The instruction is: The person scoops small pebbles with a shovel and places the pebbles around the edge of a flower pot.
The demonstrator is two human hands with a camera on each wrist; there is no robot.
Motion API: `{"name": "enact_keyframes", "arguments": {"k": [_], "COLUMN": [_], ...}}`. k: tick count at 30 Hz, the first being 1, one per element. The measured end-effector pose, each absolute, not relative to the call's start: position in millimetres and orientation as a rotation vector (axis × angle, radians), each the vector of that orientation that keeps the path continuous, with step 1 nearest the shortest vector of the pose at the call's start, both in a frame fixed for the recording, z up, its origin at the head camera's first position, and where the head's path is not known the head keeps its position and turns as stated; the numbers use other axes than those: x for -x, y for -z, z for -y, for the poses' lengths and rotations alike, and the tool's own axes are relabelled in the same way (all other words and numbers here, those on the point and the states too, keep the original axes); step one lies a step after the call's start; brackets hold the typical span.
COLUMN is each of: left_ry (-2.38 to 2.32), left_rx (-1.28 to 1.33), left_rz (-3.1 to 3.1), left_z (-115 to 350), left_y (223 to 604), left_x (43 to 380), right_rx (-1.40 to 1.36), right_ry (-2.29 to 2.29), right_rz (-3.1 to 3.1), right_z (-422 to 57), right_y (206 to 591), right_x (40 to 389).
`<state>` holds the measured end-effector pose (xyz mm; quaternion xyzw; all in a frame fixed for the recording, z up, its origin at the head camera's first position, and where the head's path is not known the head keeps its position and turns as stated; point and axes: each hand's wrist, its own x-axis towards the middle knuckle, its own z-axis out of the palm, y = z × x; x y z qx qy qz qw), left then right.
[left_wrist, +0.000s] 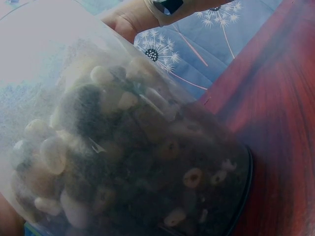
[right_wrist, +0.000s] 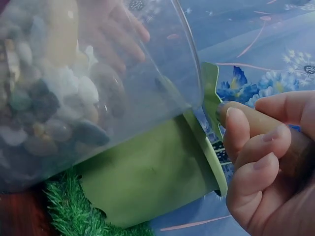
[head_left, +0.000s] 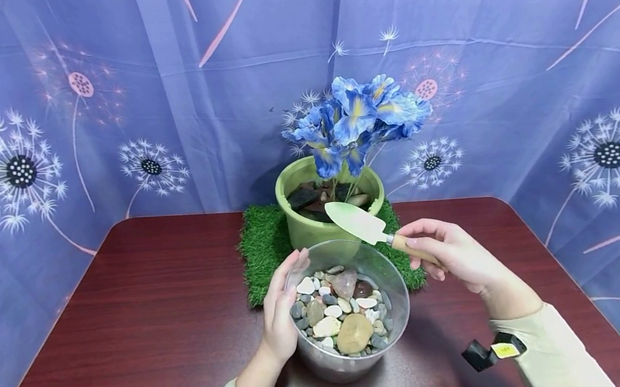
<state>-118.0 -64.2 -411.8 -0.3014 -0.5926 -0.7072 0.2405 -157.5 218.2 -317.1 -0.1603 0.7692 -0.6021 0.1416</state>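
My left hand (head_left: 280, 315) holds the left side of a clear container (head_left: 395, 311), its fingers and thumb spread round the wall. Inside lie pebbles (head_left: 354, 332) of mixed colours and sizes, also seen through the wall in the left wrist view. On the right, my right hand (head_left: 455, 253) grips the wooden handle of a small garden trowel (head_left: 356, 221). The pale green blade is raised and points left, overlapping the front rim of a green flowerpot (head_left: 315, 234) in the head view. Above the blade, blue artificial irises (head_left: 355, 115) rise from that pot.
Under the pot lies a square of artificial grass (head_left: 261, 250). Dark stones (head_left: 305, 197) sit inside the pot. The reddish wooden table (head_left: 146, 320) reaches back to a blue curtain (head_left: 253, 98) with a dandelion print.
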Motion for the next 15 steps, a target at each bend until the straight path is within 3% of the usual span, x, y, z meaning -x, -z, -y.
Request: {"name": "enact_keyframes", "arguments": {"k": [15], "left_ry": [1.931], "left_rx": [0.836], "left_rz": [1.609], "left_z": [64], "left_y": [411], "left_x": [118], "right_rx": [0.501], "right_ry": [1.799], "right_rz": [-2.322], "right_z": [-210], "right_y": [329], "right_x": [135]}}
